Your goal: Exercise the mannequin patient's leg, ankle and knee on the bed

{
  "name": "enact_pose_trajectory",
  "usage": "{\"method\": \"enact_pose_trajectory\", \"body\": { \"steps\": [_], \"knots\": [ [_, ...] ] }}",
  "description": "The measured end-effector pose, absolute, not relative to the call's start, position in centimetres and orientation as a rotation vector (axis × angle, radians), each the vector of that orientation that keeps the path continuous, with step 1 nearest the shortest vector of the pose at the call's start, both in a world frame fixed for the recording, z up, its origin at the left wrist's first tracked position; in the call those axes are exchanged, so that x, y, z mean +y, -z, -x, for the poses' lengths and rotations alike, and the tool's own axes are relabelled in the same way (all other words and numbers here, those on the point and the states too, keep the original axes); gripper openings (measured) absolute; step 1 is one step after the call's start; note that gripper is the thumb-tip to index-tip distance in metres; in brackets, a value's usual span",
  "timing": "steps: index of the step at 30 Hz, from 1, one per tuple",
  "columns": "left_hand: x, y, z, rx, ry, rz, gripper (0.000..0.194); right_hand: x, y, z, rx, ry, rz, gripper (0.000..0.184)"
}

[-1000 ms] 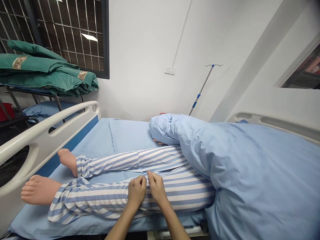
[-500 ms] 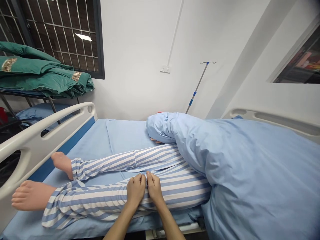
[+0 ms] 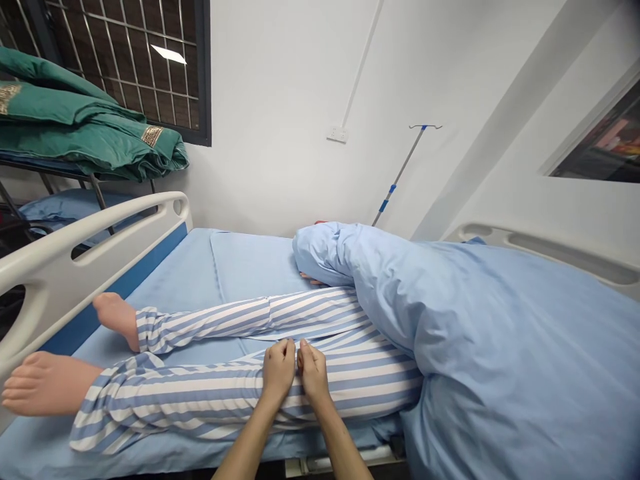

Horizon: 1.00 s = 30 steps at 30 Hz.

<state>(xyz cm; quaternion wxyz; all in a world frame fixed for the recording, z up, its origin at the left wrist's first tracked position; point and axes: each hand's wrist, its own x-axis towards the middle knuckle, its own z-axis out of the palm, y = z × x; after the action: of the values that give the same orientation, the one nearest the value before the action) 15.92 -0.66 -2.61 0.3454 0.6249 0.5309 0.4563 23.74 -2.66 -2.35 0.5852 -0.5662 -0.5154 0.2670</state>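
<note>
Left hand (image 3: 278, 371) and right hand (image 3: 314, 373) have crept up the striped cotton pajama leg (image 3: 360, 387), close together, pinching its fabric.

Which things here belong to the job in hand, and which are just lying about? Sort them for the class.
Job in hand: left hand, right hand, blue-striped trousers.

Lying about: folded green blankets, IV pole, white bed rail, blue duvet.

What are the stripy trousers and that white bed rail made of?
The striped trousers under the left hand and right hand look like soft, matte cloth, maybe cotton, because they crease and fold. The white bed rail looks like smooth, slightly shiny moulded plastic, though painted metal could look similar.
</note>
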Motion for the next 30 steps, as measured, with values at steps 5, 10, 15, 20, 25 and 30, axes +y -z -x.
{"method": "enact_pose_trajectory", "body": {
  "steps": [5, 10, 15, 20, 25, 30],
  "knots": [
    [-1.1, 2.9, -15.4, 1.433, -1.097, -1.733, 0.035, -2.8, 1.4, -23.3, -1.246, -0.611, 1.337, 0.048],
    [-1.1, 2.9, -15.1, 1.483, -1.06, -1.779, 0.034, -2.9, 0.0, -23.0, -1.299, -0.588, 1.343, 0.047],
    [-1.1, 2.8, -14.7, 1.481, -0.95, -1.885, 0.033, -3.2, -1.0, -24.0, -1.422, -0.57, 1.324, 0.042],
    [-1.1, 2.7, -14.7, 1.519, -0.896, -1.906, 0.032, -2.9, 1.1, -25.3, -1.519, -0.517, 1.363, 0.042],
    [-1.3, 3.0, -15.0, 1.561, -0.848, -1.966, 0.03, -2.7, 3.0, -25.5, -1.483, -0.485, 1.415, 0.041],
    [-1.2, 2.6, -15.5, 1.552, -0.884, -1.938, 0.029, -2.7, 2.7, -25.9, -1.351, -0.574, 1.367, 0.043]
  ]
}}
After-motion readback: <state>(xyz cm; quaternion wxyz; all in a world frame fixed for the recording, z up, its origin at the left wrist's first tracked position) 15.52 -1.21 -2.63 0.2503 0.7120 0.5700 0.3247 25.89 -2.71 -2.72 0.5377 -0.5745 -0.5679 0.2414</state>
